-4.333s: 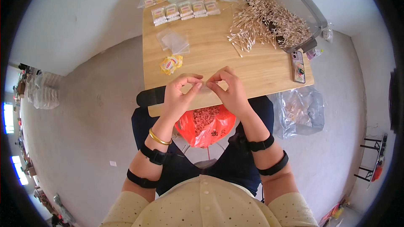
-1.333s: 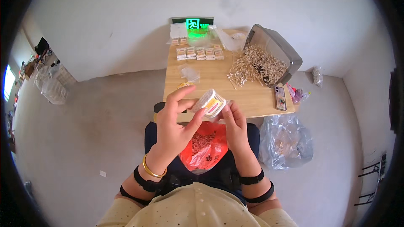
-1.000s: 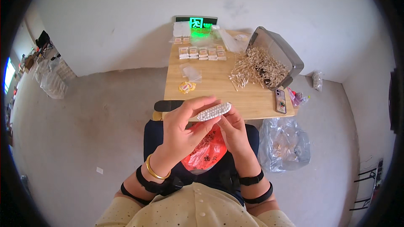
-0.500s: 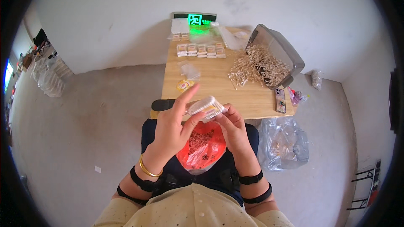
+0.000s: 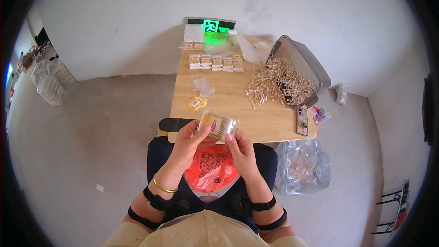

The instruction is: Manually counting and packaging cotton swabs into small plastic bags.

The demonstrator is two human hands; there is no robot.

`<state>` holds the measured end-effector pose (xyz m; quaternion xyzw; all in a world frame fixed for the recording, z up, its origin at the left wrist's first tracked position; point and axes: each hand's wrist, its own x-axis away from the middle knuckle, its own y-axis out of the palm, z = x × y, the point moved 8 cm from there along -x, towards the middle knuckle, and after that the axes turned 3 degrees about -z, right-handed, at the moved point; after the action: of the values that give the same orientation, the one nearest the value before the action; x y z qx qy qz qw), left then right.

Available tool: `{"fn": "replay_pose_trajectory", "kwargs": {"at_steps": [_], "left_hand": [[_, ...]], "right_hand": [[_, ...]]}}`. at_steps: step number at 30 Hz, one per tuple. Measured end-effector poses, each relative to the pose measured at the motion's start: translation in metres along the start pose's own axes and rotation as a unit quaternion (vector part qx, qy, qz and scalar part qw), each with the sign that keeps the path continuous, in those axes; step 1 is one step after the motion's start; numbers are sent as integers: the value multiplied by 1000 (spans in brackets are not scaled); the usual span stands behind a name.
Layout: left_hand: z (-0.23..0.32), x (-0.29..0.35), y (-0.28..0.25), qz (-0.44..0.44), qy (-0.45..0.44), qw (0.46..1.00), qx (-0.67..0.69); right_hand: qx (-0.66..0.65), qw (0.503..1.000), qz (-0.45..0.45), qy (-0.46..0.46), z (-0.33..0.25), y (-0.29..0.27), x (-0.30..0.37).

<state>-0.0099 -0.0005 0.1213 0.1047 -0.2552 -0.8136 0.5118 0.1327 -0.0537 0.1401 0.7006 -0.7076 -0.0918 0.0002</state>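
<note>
A clear plastic bag of cotton swabs [image 5: 215,125] with a yellow label is held up over the table's near edge. My left hand [image 5: 188,138] grips its left side, thumb on the front near the label. At the loose, clear right end of the bag, my right hand [image 5: 238,147] pinches the plastic between thumb and fingers. Beneath the hands, a red plastic bag [image 5: 211,174] with small brownish-red bits lies at my lap. Just beyond the held bag are yellow labels [image 5: 197,103] and flat clear bags [image 5: 202,86] on the table.
A grey bin [image 5: 305,59] lies tipped at the table's right, loose cotton swabs [image 5: 279,82] spilling out. Rows of filled swab packs [image 5: 216,62] stand farther back, before a lit green exit sign [image 5: 211,26]. A phone [image 5: 302,121] lies at the right edge; a clear bag [image 5: 303,167] is on the floor.
The swab bag has turned so its labelled face shows. My left index finger, raised before, has come down onto the bag. The view has shifted slightly.
</note>
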Motion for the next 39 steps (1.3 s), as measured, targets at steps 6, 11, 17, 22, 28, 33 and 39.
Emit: {"fn": "replay_pose_trajectory", "kwargs": {"at_steps": [6, 11, 17, 22, 28, 33, 39], "left_hand": [[-16, -13, -4, -13, -32, 995, 98], [-20, -28, -23, -23, -67, 991, 110], [-30, -46, -47, -49, -95, 994, 22], [-34, -79, -72, -68, -149, 980, -110], [-9, -184, -143, 25, -118, 970, -209], [41, -301, -202, 175, -35, 962, -209], [34, -396, -270, 288, -54, 925, -240]], "right_hand": [[-19, 999, 26, -7, 15, 7, -17], [47, 999, 0, 11, 29, -18, -40], [210, 977, -3, -32, 16, -32, -82], [232, 972, -36, -22, 47, -38, -125], [232, 970, 72, 10, 143, -91, -180], [451, 883, 128, -10, 180, -135, -162], [521, 845, 122, -22, 176, -116, -161]]}}
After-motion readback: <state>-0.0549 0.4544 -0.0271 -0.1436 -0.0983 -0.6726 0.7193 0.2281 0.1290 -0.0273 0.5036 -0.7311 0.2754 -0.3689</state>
